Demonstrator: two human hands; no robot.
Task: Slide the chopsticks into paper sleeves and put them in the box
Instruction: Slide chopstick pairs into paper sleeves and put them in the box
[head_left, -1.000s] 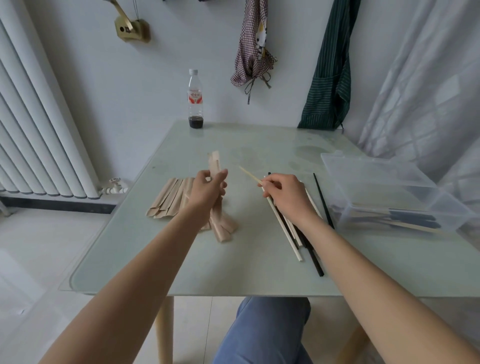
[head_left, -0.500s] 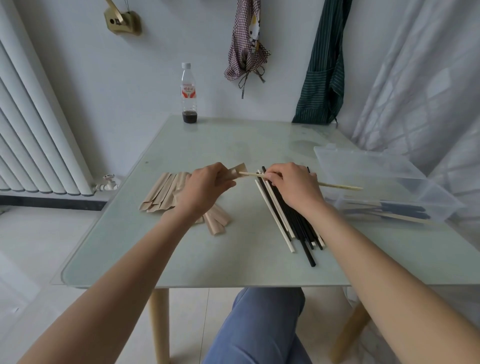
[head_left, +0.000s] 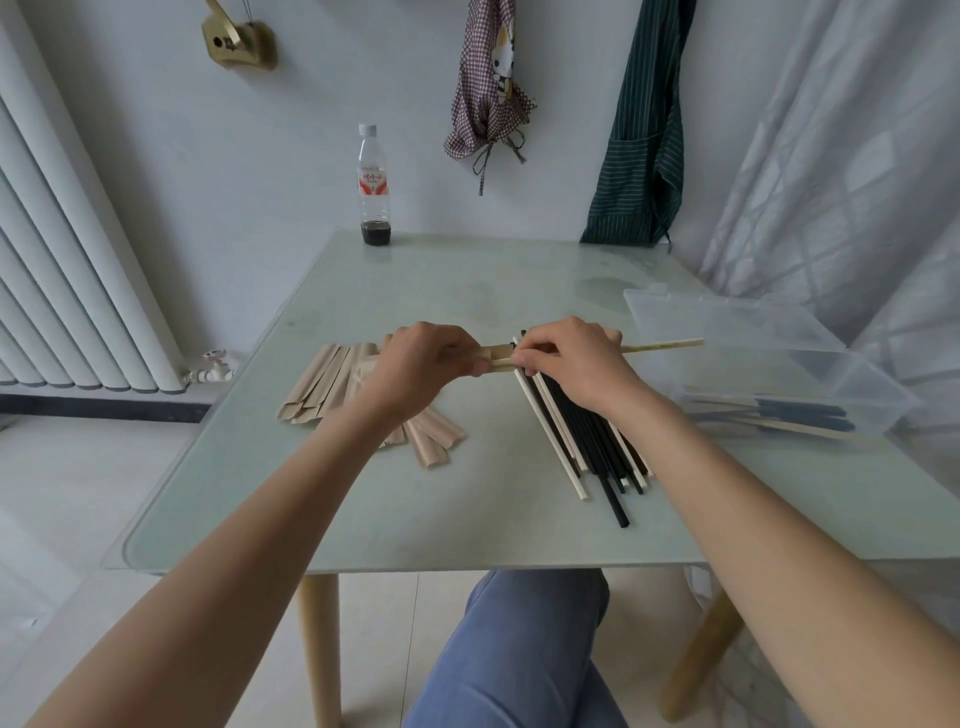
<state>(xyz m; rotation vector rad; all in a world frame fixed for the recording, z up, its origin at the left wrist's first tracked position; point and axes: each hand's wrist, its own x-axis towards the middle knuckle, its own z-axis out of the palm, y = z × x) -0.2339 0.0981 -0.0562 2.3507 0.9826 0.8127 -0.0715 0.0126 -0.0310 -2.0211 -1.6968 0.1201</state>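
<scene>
My left hand (head_left: 421, 364) grips a brown paper sleeve (head_left: 496, 356) held level above the table. My right hand (head_left: 569, 358) pinches a pale wooden chopstick (head_left: 662, 345) whose left end sits in the sleeve's mouth; its right end points toward the clear plastic box (head_left: 737, 332). Several loose white and black chopsticks (head_left: 582, 436) lie fanned on the glass table under my right wrist. A pile of empty paper sleeves (head_left: 322, 384) lies left of my left hand, partly hidden by my forearm. Inside the box lie sleeved chopsticks (head_left: 800, 415).
A nearly empty drink bottle (head_left: 374, 187) stands at the table's far edge (head_left: 467, 236). A radiator (head_left: 67, 260) lines the left wall. Cloths hang on the back wall, a curtain (head_left: 857, 156) hangs at the right. My knee (head_left: 519, 649) is under the table's near edge.
My hands have come together: the sleeve swung from upright to level, and the chopstick was lifted from the pile and its tip pushed into the sleeve's mouth.
</scene>
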